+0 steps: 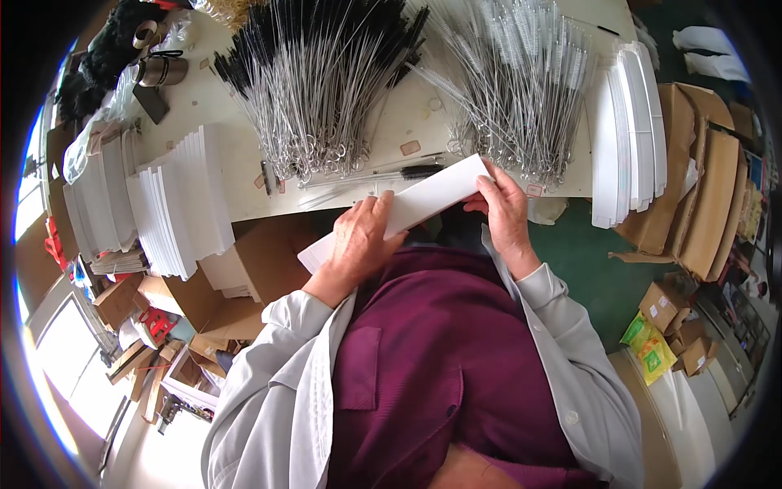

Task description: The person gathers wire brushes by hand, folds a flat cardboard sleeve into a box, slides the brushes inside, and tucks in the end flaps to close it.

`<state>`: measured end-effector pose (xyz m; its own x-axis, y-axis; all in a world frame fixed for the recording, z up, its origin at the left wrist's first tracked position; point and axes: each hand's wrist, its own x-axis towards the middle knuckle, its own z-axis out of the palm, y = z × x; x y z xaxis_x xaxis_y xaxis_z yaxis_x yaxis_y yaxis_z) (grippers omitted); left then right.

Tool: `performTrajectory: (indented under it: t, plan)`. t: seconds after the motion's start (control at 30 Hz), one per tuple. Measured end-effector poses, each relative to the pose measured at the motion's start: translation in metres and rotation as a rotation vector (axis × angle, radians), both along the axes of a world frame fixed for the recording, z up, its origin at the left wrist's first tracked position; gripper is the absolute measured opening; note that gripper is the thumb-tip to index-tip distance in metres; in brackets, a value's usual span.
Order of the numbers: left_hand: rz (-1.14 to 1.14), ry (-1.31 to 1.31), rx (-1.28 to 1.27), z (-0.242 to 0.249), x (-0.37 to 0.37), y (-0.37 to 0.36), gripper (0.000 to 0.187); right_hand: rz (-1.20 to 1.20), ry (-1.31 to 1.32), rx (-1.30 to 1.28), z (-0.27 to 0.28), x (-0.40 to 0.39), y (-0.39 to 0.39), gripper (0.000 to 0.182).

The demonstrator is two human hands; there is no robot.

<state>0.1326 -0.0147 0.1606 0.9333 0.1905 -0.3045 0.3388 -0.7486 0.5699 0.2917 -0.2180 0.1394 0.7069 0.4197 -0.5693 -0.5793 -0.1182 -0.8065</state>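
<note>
A long, narrow white cardboard box (436,194) lies slantwise across both hands in front of my body, its upper end to the right. My left hand (356,239) is closed over the lower part of the box, with the fingers across its top face. At the upper right end, my right hand (503,201) grips the box by its edge, thumb on the near side. Just beyond the box, a black-bristled brush (421,172) and some thin wire brushes lie along the table's near edge.
On the white table (244,183) are a big pile of black wire brushes (318,90) and a pile of white-bristled brushes (521,81). Stacks of white boxes stand left (183,200) and right (623,134). Brown cartons (692,179) and a metal cup (161,70) flank them.
</note>
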Motion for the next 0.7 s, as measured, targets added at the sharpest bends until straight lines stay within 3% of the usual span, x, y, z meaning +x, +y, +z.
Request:
performTrajectory:
  t: [0.13,0.2,0.33,0.43,0.53,0.7]
  plan:
    - [0.048,0.071,-0.096,0.007,0.011,0.006,0.069,-0.015,0.054,0.092,0.007,0.008,0.007,0.051]
    - [0.092,0.078,-0.263,0.008,0.018,0.008,0.06,0.129,-0.007,0.081,0.013,0.017,0.011,0.056]
    - [0.109,0.098,-0.379,0.016,0.036,0.016,0.051,0.201,-0.008,0.115,0.014,0.023,0.015,0.058]
    - [0.391,0.23,-0.891,0.025,0.062,0.035,0.042,0.172,0.001,0.138,0.011,0.018,0.025,0.058]
    - [0.554,0.012,-1.056,0.019,0.079,0.045,0.044,0.25,-0.098,0.147,0.013,0.012,0.031,0.06]
    - [0.633,-0.091,-1.126,0.017,0.101,0.041,0.057,0.318,-0.018,0.21,0.038,0.006,0.049,0.062]
